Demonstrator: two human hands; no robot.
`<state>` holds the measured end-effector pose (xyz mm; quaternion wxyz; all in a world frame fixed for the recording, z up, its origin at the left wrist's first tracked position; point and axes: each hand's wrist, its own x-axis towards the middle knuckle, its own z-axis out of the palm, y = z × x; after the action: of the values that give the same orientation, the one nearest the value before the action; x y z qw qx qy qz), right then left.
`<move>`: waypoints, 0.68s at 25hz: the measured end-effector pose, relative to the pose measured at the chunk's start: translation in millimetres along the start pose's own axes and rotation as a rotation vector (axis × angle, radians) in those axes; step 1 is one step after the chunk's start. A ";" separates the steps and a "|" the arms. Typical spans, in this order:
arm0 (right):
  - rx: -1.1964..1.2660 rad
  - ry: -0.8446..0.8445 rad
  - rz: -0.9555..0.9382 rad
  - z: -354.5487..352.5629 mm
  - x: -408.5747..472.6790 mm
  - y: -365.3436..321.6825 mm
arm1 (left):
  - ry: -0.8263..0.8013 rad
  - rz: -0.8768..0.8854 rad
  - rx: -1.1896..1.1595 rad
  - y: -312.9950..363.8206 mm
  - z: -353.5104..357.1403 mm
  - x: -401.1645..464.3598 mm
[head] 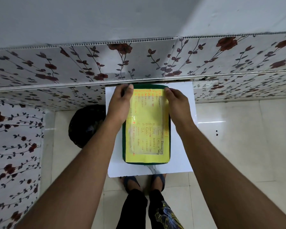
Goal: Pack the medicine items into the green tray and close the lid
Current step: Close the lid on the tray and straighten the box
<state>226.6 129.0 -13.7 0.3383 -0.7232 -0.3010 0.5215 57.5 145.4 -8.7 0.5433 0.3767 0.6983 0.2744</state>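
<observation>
The green tray point(146, 123) sits near the middle of a small white worktop point(182, 159), its long side running from 6 o'clock toward 12 o'clock, with its far end close to the flowered wall point(155, 63). Its lid point(147, 129) is down over it: a dark green border frames a yellow sheet point(149, 113) of handwritten lines that covers almost the whole top. No medicine items show anywhere on the worktop, so they are most likely already inside, though the lid hides the contents.

The left hand point(118, 106) lies along the lid's 9 o'clock edge, fingers reaching to the far corner at about 11 o'clock. The right hand point(177, 104) mirrors it on the 3 o'clock edge, fingertips at the 1 o'clock corner. Each grip is spread rather than clenched, fingers curled over the rim and pressing or holding the lid's far end; whether the thumbs hook under the edge I cannot tell.

By my judgement this is the closing step, near the end of the task. The lid looks flat, but whether the far edge is fully seated is not visible. The next move calls for even downward pressure at both far corners, then along the sides toward 6 o'clock, checking that the rim sits flush all round before the hands let go.
</observation>
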 end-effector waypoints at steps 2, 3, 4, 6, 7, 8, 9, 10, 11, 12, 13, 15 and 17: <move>0.029 0.022 0.002 13.2 10.9 -3.3 | -0.016 -0.022 -0.030 0.2 7.5 12.4; 0.061 0.034 0.014 16.1 11.7 -2.5 | -0.010 -0.025 -0.070 -3.4 8.9 14.0; 0.096 0.041 0.025 16.6 10.6 -1.4 | 0.001 -0.025 -0.119 -7.7 9.0 13.5; 0.151 0.044 0.037 16.5 8.9 1.0 | 0.016 -0.036 -0.219 -13.9 9.0 12.1; 0.158 0.048 0.040 16.7 9.4 0.6 | 0.018 -0.045 -0.254 -14.8 8.6 13.0; 0.158 0.057 0.043 17.3 9.7 -1.0 | 0.020 -0.053 -0.269 -14.1 8.8 13.6; 0.156 0.071 0.046 18.3 9.5 -3.3 | 0.022 -0.060 -0.273 -12.2 9.5 14.0; 0.155 0.087 0.045 19.0 9.0 -5.3 | 0.023 -0.058 -0.270 -10.7 10.5 13.8; 0.158 0.098 0.044 19.3 8.7 -6.4 | 0.027 -0.055 -0.263 -9.4 11.4 13.7; 0.158 0.103 0.045 19.4 8.6 -6.5 | 0.035 -0.056 -0.253 -9.4 11.8 14.5; 0.156 0.105 0.045 19.5 8.7 -6.1 | 0.041 -0.060 -0.244 -9.3 11.6 15.3; 0.162 0.113 0.051 20.2 9.2 -6.2 | 0.042 -0.070 -0.241 -8.9 11.3 16.4; 0.171 0.118 0.063 21.4 9.2 -7.8 | 0.042 -0.066 -0.243 -8.2 11.7 15.3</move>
<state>208.0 144.6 -17.4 0.3994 -0.7300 -0.2120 0.5124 65.0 153.2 -26.7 0.5790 0.2791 0.6830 0.3469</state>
